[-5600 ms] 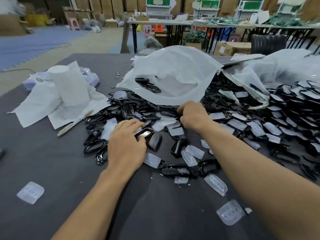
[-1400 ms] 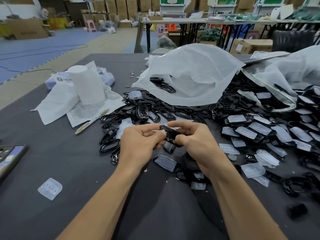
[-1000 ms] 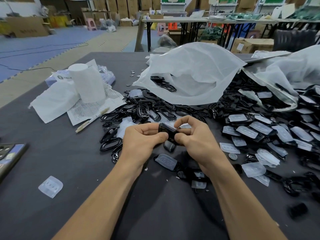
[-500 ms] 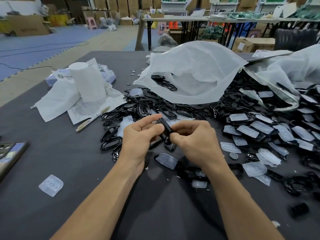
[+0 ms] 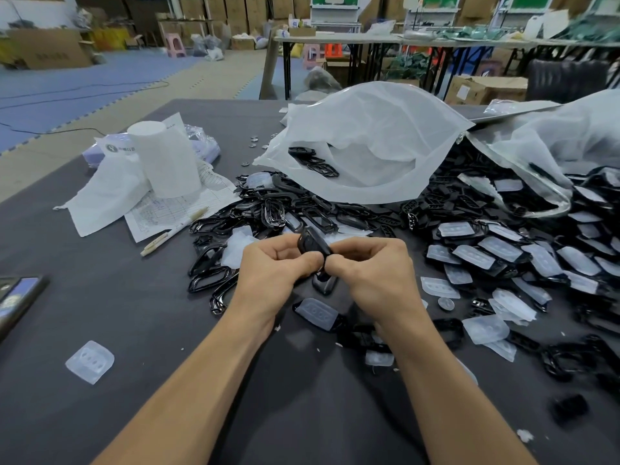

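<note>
Soft, even light from above. Faint shadows under the arms. Edges bend and the far room looks blurry.

readable text: none | printed sheet [image 5: 174,209]: writing too small | packet [image 5: 115,152]: logo print blurred

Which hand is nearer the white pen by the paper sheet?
Left. The left hand is right of the pen; the right hand is farther right, both pinching one black shell.

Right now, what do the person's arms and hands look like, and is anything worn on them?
The left hand and right hand are bare: no gloves, rings or watch show. Both forearms are uncovered too; no sleeve reaches into view.
</note>
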Demonstrator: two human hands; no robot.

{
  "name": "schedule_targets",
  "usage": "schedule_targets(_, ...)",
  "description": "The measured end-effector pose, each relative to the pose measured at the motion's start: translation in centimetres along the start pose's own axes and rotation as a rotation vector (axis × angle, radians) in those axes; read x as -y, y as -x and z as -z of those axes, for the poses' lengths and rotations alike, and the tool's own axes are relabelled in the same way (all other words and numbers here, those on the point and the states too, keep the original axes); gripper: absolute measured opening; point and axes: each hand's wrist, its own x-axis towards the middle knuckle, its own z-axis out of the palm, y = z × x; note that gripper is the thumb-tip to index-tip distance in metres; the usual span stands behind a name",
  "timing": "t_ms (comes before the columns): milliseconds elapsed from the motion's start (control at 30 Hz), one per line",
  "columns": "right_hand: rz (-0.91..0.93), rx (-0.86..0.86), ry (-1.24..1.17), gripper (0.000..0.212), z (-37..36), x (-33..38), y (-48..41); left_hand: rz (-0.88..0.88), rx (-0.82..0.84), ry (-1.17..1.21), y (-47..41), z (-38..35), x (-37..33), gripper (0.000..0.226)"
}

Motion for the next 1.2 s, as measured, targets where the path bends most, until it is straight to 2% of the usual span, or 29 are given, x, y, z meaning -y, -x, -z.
schedule_targets(167, 0.032, -0.062, 0.072, 0.008, -0.4, -0.1, 0.0, 0.029, -0.169, 0.085, -0.4, -0.5, 0.2, 0.029)
schedule_targets(233, 0.045, -0.057, 0.090, 0.005, -0.5, -0.1, 0.1, 0.067, -0.188, 0.146, -0.5, -0.5, 0.2, 0.030)
schedule_targets(333, 0.075, -0.006, 0.114, 0.010, -0.3, 0.2, 0.3, 0.109, -0.170, 0.216, -0.5, -0.5, 0.1, 0.019)
schedule_targets(433, 0.085, 0.006, 0.107, 0.016, -0.2, 0.2, 0.2, 0.076, -0.117, 0.179, -0.5, -0.4, -0.3, 0.020)
schedule_targets(567, -0.031, 0.041, -0.091, 0.013, -0.6, 0.2, 0.0, 0.021, -0.056, 0.180, -0.3, -0.2, -0.4, 0.019)
schedule_targets(633, -0.053, 0.026, -0.144, 0.012, -0.7, 0.1, -0.2, 0.030, -0.062, 0.173, -0.4, -0.1, -0.2, 0.028)
schedule_targets(700, -0.036, 0.003, -0.140, 0.005, -0.7, 0.0, -0.2, 0.053, -0.028, 0.134, -0.4, 0.0, 0.0, 0.026)
schedule_targets(767, 0.002, -0.004, -0.119, 0.013, -0.6, -0.3, -0.2, 0.054, 0.003, 0.067, -0.5, 0.2, 0.2, 0.014)
schedule_targets(867, 0.056, -0.031, -0.086, 0.025, -0.7, -0.8, -0.3, 0.034, 0.006, -0.001, -0.3, 0.1, 0.3, 0.020)
schedule_targets(933, 0.088, -0.043, -0.031, 0.026, -0.8, -1.0, -0.5, 0.022, 0.005, -0.026, 0.0, -0.1, 0.3, 0.022)
schedule_targets(1133, 0.106, -0.041, -0.051, 0.015, -0.9, -0.8, -0.5, 0.063, -0.161, 0.188, -0.2, -0.9, 0.3, 0.014)
schedule_targets(1200, 0.115, -0.032, -0.040, 0.014, -1.0, -0.7, -0.4, 0.044, -0.211, 0.195, -0.3, -1.0, 0.4, 0.013)
